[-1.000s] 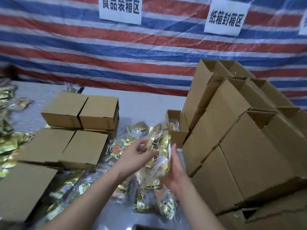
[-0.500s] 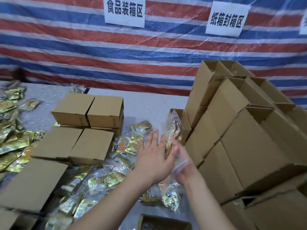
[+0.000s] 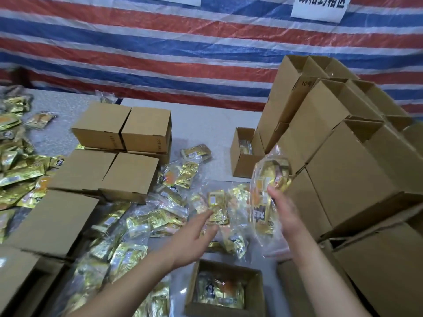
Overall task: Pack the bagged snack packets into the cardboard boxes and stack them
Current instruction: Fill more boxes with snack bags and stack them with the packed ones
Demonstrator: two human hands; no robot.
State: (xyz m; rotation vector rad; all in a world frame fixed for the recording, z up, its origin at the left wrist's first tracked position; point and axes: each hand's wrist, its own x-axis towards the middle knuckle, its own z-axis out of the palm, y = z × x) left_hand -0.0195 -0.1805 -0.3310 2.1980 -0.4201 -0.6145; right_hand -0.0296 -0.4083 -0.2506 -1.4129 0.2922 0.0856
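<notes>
The right hand (image 3: 285, 216) grips a clear bag of snack packets (image 3: 265, 191), fingers curled round its right edge. The left hand (image 3: 194, 236) reaches with fingers spread, nearly touching loose bags on the bench (image 3: 206, 124)

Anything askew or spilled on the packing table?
The stack of empty cartons on the right leans and sits unevenly. Bagged packets lie strewn loose across the table, some under the closed boxes.

left hand (image 3: 194, 236) open (reaching), right hand (image 3: 283, 216) gripping
</notes>
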